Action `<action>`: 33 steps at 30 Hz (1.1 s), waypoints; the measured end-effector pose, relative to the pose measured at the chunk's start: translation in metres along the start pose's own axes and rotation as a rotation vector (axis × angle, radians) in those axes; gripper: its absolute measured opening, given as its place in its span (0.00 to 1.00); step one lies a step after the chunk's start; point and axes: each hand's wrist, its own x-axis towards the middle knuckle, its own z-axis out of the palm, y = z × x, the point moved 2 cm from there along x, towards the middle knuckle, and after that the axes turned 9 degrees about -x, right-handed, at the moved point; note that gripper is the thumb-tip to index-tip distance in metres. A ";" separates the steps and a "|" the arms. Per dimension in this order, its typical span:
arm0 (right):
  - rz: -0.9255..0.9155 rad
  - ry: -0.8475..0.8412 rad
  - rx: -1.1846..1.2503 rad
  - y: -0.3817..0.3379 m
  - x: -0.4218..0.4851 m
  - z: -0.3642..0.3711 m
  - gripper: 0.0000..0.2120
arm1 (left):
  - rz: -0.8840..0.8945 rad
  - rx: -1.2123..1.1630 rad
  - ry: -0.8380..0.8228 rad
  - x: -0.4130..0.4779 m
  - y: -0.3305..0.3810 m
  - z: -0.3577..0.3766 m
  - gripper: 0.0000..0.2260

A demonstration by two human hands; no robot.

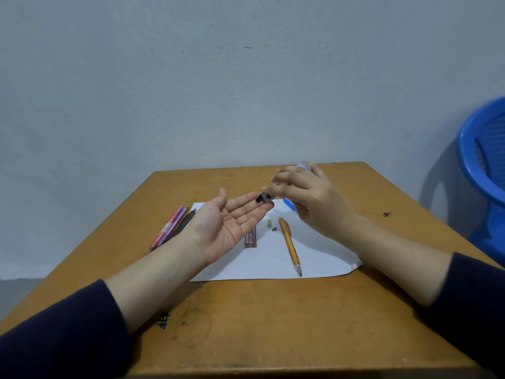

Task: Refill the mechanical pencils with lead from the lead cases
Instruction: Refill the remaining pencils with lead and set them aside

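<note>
As the right hand [308, 203] pinched a clear plastic tube [265, 197] at mid-frame above the spread left hand [229, 225], it seemed light and brittle, best held mid-barrel.

— What's on your feed besides the work itself?

— I see a scuffed brown wooden table [273, 324]. A white sheet of paper [322, 258] lies flat on the middle of it, and the sheet's corner toward the table's near right looks folded or cut.

— Any marks?

— A black hash sign [164, 320] is drawn on the table top near its front edge, left of centre. I also see a dark spot [386, 214] toward the table's right edge.

— And around it?

— A blue plastic chair [481, 170] stands off the table's right side. A pale grey wall [191, 91] rises behind its far edge.
</note>
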 end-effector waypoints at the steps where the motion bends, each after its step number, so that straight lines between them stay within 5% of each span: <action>1: 0.008 -0.003 0.001 0.000 0.000 -0.001 0.17 | -0.001 0.002 -0.003 0.000 0.000 0.000 0.28; 17: 0.000 -0.024 0.010 0.002 -0.001 0.002 0.15 | -0.017 -0.035 -0.037 -0.001 0.001 0.003 0.28; 26: 0.140 -0.025 0.173 0.002 -0.003 0.005 0.16 | -0.010 -0.070 -0.067 -0.002 0.003 0.007 0.28; 33: 0.210 0.004 0.263 0.001 -0.003 0.003 0.16 | -0.015 -0.015 -0.071 -0.006 0.002 0.009 0.17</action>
